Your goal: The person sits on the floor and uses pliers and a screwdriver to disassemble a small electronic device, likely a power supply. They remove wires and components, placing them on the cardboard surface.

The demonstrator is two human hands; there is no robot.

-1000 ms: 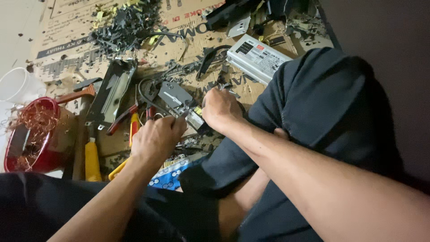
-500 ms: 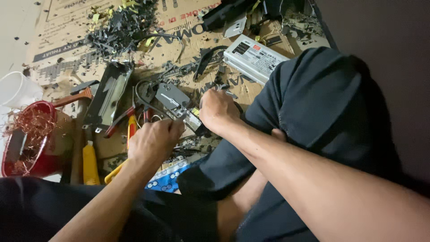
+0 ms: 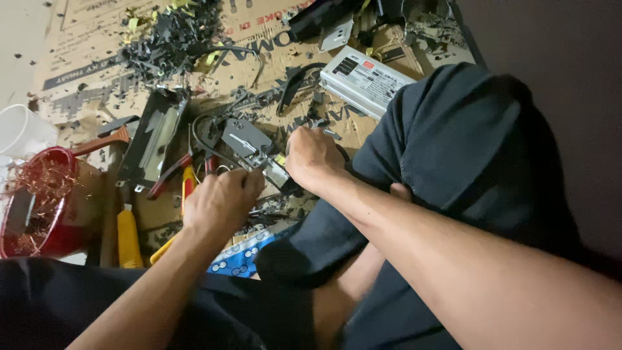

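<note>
Both hands stay on small grey electronic part (image 3: 259, 150), floor centre.
L hand (image 3: 223, 201) clenched at its 7 o'clock, R hand (image 3: 312, 159) grasping its 3 o'clock end; vs 1 s ago barely shifted, stripping work continues. Red bowl (image 3: 39, 214) at 9.

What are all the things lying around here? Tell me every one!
Small circuit part: one, grey, centre, between both hands.
Metal box: one, silver, top centre.
Long casing: one, black, left of centre.
Bowl of copper wire: one, red, far left.
Yellow-handled tool: one, lower left.
Scrap pile: one, black, top left.
Cardboard: one sheet, brown, under everything.
Left hand: closed grip beside the part.
Right hand: closed grip on the part.
</note>
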